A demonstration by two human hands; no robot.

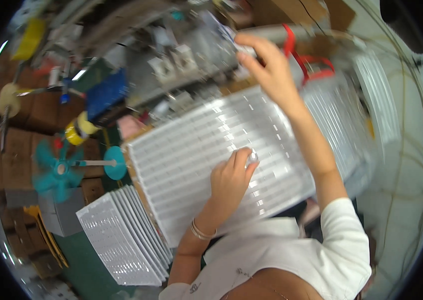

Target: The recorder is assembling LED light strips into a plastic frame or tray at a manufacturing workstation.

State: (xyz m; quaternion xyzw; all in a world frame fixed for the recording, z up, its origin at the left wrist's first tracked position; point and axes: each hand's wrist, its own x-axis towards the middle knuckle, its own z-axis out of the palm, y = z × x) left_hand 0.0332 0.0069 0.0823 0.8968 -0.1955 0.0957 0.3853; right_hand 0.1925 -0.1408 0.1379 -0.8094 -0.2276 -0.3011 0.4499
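A large white plastic tray [181, 165] with many rows of small slots lies in front of me. My left hand [230, 176] rests on the tray's middle and pinches a small shiny part [252, 157] between thumb and fingertips. My right hand [266, 62] is stretched out past the tray's far edge, its fingers closed on a small pale part [244, 49] above a cluttered grey parts area; the frame is blurred there. A thin bracelet sits on my left wrist.
A stack of similar white slotted trays [121, 235] lies at the lower left. More white trays [371, 100] stand at the right. A small teal fan [59, 169], a yellow tape roll [76, 131], a blue box [106, 92] and red straps [306, 62] surround the work area.
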